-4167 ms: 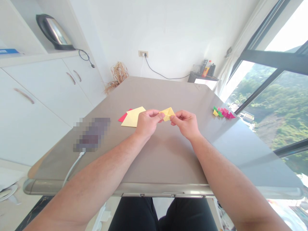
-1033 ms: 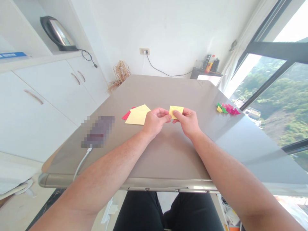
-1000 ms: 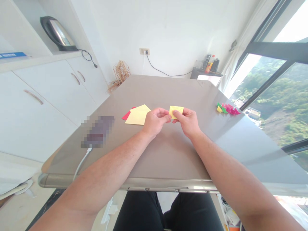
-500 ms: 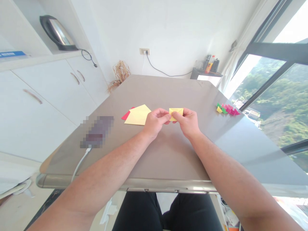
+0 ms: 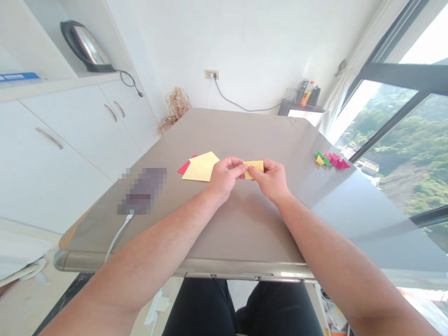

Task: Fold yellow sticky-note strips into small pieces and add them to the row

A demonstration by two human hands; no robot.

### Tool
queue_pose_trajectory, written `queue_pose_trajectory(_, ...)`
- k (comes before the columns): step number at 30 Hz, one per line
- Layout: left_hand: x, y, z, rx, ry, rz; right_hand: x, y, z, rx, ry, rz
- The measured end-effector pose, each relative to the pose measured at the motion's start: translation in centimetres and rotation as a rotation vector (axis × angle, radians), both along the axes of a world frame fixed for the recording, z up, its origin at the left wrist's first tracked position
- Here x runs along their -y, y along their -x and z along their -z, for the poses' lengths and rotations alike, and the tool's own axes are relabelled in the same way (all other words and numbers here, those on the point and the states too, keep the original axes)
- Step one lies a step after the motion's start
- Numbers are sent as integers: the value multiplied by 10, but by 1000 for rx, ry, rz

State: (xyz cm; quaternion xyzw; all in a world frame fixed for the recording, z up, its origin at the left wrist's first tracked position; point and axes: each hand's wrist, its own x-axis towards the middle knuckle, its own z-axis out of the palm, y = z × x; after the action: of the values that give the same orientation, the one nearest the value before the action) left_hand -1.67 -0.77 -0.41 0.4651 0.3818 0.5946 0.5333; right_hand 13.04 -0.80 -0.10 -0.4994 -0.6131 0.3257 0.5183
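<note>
Creased matt paper piece [image 5: 258,164], smooth glossy tabletop [image 5: 241,133], shiny metal kettle [image 5: 87,44]

The left hand [image 5: 224,177] and the right hand [image 5: 275,179] hold together a folded yellow paper [image 5: 255,164]; a pale sheet [image 5: 199,167] lies left, small coloured pieces [image 5: 337,161] right.

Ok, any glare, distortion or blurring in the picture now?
Head view: window partly blown out, pale sheen along the table at right; head view: wide-angle stretch near the edges, kettle leaning; head view: dark item at left pixelated, folded yellow paper slightly soft.
</note>
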Motion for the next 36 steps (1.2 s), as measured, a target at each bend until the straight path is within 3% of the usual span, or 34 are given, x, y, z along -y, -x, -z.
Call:
queue_pose_trajectory(7, 0, -1, 0, -44, -16, -24, 1, 0, -1, -6, 14, -12)
queue_pose_trajectory(14, 0, 3, 1, -202, -102, -73, 1, -2, -4, -73, 89, -131)
queue_pose_trajectory(21, -2, 7, 2, -144, -86, -57, 0, -1, -3, -163, 106, -213)
queue_pose_trajectory(26, 1, 9, -3, -163, -69, 61, -2, -5, 0, -151, 98, -210)
queue_pose_trajectory(36, 1, 7, -3, -157, -58, 25, -1, -3, -3, -114, 100, -211)
